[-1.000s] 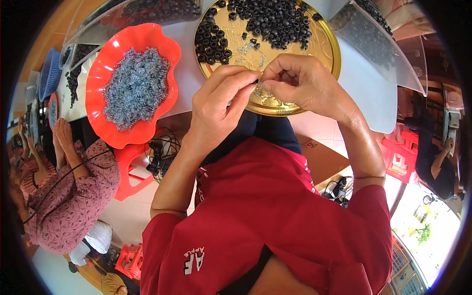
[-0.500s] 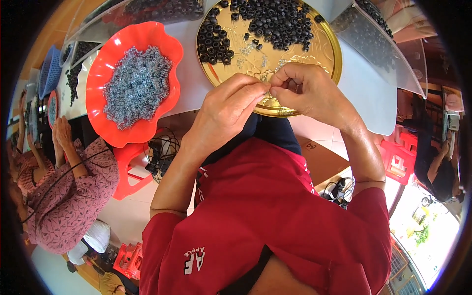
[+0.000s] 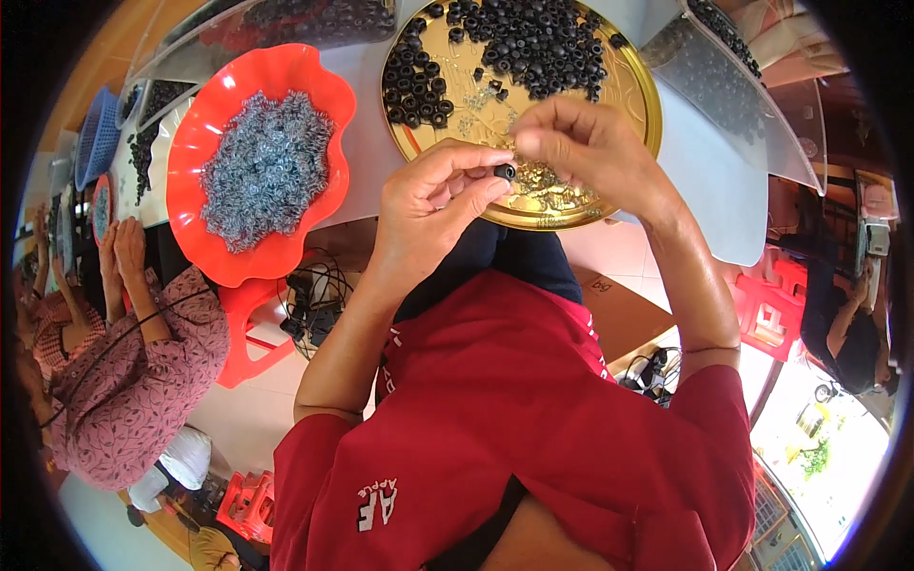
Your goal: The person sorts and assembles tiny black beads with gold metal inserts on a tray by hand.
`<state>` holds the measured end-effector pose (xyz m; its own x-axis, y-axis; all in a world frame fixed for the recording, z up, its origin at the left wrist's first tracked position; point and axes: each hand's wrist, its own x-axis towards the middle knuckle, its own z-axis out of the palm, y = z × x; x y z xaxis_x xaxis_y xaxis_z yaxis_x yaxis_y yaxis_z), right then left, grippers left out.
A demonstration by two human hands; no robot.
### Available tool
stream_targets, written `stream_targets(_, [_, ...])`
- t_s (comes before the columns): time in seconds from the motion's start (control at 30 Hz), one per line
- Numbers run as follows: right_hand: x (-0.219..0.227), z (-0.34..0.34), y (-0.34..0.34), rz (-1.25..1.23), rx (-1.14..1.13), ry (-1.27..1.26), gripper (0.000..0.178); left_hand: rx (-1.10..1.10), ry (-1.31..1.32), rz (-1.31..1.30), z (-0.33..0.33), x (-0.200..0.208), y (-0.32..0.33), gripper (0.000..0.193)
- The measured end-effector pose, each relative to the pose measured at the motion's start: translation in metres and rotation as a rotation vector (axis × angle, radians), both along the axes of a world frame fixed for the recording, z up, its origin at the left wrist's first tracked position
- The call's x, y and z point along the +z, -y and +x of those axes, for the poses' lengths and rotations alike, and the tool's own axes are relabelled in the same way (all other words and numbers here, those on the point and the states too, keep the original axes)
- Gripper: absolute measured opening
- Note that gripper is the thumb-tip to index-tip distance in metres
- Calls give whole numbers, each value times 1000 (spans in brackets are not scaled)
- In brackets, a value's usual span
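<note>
Between the thumb and fingertips of my left hand (image 3: 428, 195) is a small black ring-shaped part (image 3: 505, 172), its hole turned toward the right. My right hand (image 3: 595, 152) hovers just beside it over the round gold tray (image 3: 633, 81), thumb and index finger pinched together; anything between them is too small to make out. Many black ring-shaped parts (image 3: 543, 48) are heaped on the tray's far side, with a smaller group (image 3: 416, 90) at its left. Tiny shiny metal pieces (image 3: 547, 195) lie on the near part, partly under my right hand.
A red wavy-rimmed bowl (image 3: 190, 133) full of small metal springs (image 3: 267, 171) stands left of the tray. Clear plastic bins (image 3: 733, 86) with black parts stand at the far left and right. Another person's hands (image 3: 129, 249) are at the left, beside a red stool (image 3: 249, 333).
My hands have parted: the right one has lifted away up and to the right. The black ring-shaped part in my left hand now shows plainly.
</note>
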<state>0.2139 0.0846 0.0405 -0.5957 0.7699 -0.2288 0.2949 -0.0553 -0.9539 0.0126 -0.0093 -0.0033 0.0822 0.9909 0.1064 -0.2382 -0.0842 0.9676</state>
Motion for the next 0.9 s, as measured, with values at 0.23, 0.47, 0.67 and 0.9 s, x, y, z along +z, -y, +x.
stream_targets(0.23, [-21, -23, -29, 848, -90, 449, 26, 51, -13, -3, 0, 1, -2, 25])
stream_targets(0.47, [-25, -32, -28, 928, -48, 685, 23, 126, -43, -1, -3, -1, -2, 26])
stream_targets(0.67, [-26, -28, -29, 927, -87, 571, 20, 132, -11, 0, -4, 0, -2, 26])
stream_targets(0.9, [-24, -32, -30, 976, -45, 595, 21, 102, 68, -27, -2, 2, 0, 25])
